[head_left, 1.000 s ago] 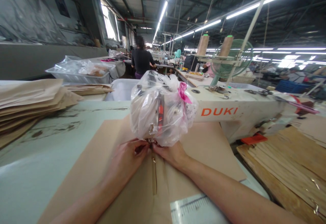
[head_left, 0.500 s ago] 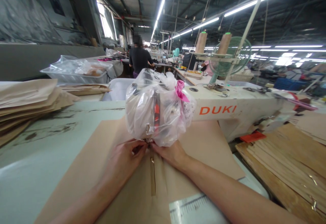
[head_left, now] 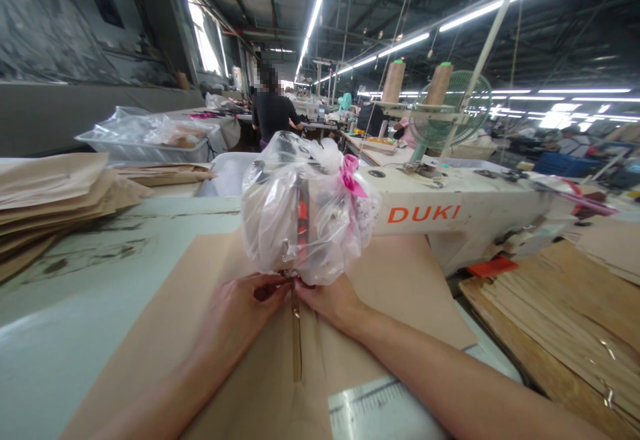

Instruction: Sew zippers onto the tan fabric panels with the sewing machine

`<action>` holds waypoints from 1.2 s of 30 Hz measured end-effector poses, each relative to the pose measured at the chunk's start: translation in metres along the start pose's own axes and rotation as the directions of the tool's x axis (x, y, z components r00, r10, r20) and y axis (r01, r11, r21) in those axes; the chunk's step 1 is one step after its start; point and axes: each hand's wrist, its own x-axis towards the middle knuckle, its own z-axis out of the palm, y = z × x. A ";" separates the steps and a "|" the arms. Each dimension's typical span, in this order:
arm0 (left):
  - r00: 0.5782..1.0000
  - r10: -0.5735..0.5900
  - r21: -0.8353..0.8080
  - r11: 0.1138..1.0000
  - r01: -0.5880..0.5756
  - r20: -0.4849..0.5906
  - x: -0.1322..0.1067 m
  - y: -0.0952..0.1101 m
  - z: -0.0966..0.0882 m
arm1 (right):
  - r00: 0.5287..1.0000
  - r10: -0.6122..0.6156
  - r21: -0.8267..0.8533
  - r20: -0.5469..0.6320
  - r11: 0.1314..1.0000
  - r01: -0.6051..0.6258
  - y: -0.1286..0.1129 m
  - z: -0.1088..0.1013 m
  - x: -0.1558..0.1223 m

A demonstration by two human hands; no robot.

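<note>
A tan fabric panel point(head_left: 175, 293) lies under the head of a white sewing machine point(head_left: 425, 210). A narrow zipper point(head_left: 297, 347) with a shiny metal pull runs down its middle towards me. My left hand point(head_left: 245, 303) is closed, thumb and forefinger pinched at the zipper's far end, just below the needle area. From the other side my right hand point(head_left: 335, 303) meets it, fingertips pressed together on the same spot. A clear plastic bag point(head_left: 310, 227), tied with a pink ribbon point(head_left: 351, 177), wraps the machine head. It hides the needle and part of my right fingers.
Stacked tan pieces point(head_left: 45, 207) lie at left. More pieces with metal pulls rest on a wooden board point(head_left: 540, 333) at right. A ruler strip point(head_left: 365, 410) shows near my right forearm. Thread cones point(head_left: 393, 81) and a green fan point(head_left: 450, 117) stand behind; a person point(head_left: 273, 110) sits further off.
The view has shifted slightly, so everything sits a little further left. Both hands keep their places at the zipper, and any feed of the fabric is too small to tell.
</note>
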 end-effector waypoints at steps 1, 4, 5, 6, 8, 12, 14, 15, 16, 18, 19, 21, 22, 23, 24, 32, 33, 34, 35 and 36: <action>1.000 -0.015 0.000 1.000 0.015 0.004 0.000 0.001 0.000 | 1.000 0.004 -0.006 0.001 1.000 -0.004 -0.001 -0.001 0.000; 0.999 -0.039 0.005 0.999 0.039 0.006 0.001 0.004 0.000 | 1.000 0.021 -0.002 -0.005 1.000 -0.021 -0.003 -0.002 0.000; 0.999 -0.045 0.005 0.999 0.045 0.003 0.001 0.004 0.001 | 1.000 0.024 0.009 -0.010 1.000 -0.023 -0.003 -0.002 -0.001; 0.999 -0.048 0.003 0.999 0.048 0.002 0.001 0.003 0.001 | 0.999 0.028 0.022 -0.016 0.999 -0.028 -0.003 -0.002 -0.001; 0.999 -0.051 -0.006 0.999 0.051 0.004 0.002 0.002 0.003 | 0.999 0.040 0.044 -0.026 0.998 -0.039 -0.002 -0.003 -0.001; 0.999 -0.050 -0.017 0.999 0.050 0.005 0.002 0.000 0.004 | 0.998 0.033 0.075 -0.057 0.997 -0.029 -0.001 -0.007 -0.001; 0.999 -0.052 -0.016 0.999 0.052 -0.004 0.003 0.000 0.004 | 0.997 0.020 0.101 -0.068 0.995 -0.013 -0.002 -0.009 -0.001; 0.999 -0.051 -0.017 0.999 0.050 -0.007 0.003 0.000 0.004 | 0.998 0.018 0.116 -0.068 0.993 -0.010 -0.003 -0.010 -0.001; 0.999 -0.046 -0.020 0.999 0.046 -0.008 0.003 0.000 0.004 | 0.997 0.020 0.131 -0.068 0.991 -0.011 -0.003 -0.010 -0.001; 0.999 -0.032 -0.025 0.999 0.031 -0.009 0.003 -0.001 0.004 | 0.997 0.026 0.160 -0.071 0.987 -0.014 -0.004 -0.010 -0.002; 1.000 -0.024 -0.025 0.999 0.023 -0.012 0.003 -0.001 0.004 | 0.997 0.029 0.172 -0.075 0.985 -0.016 -0.005 -0.010 -0.002; 1.000 -0.002 -0.028 1.000 0.002 -0.020 0.003 -0.004 0.005 | 0.996 0.031 0.183 -0.081 0.983 -0.016 -0.005 -0.009 -0.002; 1.000 0.009 -0.032 0.999 -0.009 -0.021 0.003 -0.005 0.005 | 0.996 0.029 0.182 -0.081 0.983 -0.014 -0.005 -0.009 -0.002; 0.999 0.030 -0.037 0.999 -0.031 -0.024 0.003 -0.007 0.006 | 0.996 0.026 0.180 -0.080 0.984 -0.011 -0.005 -0.009 -0.002; 0.997 0.067 -0.044 0.997 -0.069 -0.029 0.002 -0.010 0.007 | 0.996 0.025 0.181 -0.081 0.983 -0.010 -0.005 -0.010 -0.002; 0.890 0.438 -0.018 0.896 -0.444 -0.128 -0.003 -0.026 0.015 | 0.951 0.225 0.365 0.212 0.884 -0.291 -0.004 -0.023 0.000; 0.881 0.455 -0.008 0.888 -0.460 -0.132 -0.004 -0.026 0.015 | 0.930 0.244 0.414 0.276 0.843 -0.344 -0.005 -0.024 0.000; 0.873 0.469 -0.002 0.881 -0.473 -0.134 -0.004 -0.026 0.015 | 0.909 0.256 0.466 0.329 0.793 -0.392 -0.006 -0.025 0.001; 0.867 0.478 0.002 0.876 -0.482 -0.139 -0.004 -0.025 0.015 | 0.891 0.266 0.517 0.368 0.738 -0.434 -0.008 -0.026 0.001; 0.864 0.482 0.002 0.874 -0.487 -0.147 -0.004 -0.024 0.015 | 0.876 0.274 0.562 0.396 0.683 -0.467 -0.010 -0.027 0.001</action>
